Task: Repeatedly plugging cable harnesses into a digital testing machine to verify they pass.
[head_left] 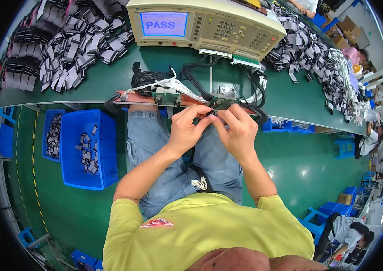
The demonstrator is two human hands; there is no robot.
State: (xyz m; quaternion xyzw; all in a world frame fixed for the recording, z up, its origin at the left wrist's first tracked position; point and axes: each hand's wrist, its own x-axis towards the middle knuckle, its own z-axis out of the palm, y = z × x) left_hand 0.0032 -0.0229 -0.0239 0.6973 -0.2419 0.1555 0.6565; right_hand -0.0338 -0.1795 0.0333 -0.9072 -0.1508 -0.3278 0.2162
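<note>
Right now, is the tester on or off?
On: the screen of the beige tester is lit, showing text.

This is a factory workshop for electrical parts, by the look of it: beyond the left hand (188, 127) and right hand (239, 132), a bench-top tester (212, 32) with a lit screen stands on a long green bench (300, 105), between heaps of short flat cables (71, 54). Left of the left hand, blue bins (110, 151) sit on a green floor (286, 167) (striped tape (34, 167) marks it), while far right of the right hand are co-workers (347, 232), blue stools (313, 221) and cartons (348, 30).
</note>
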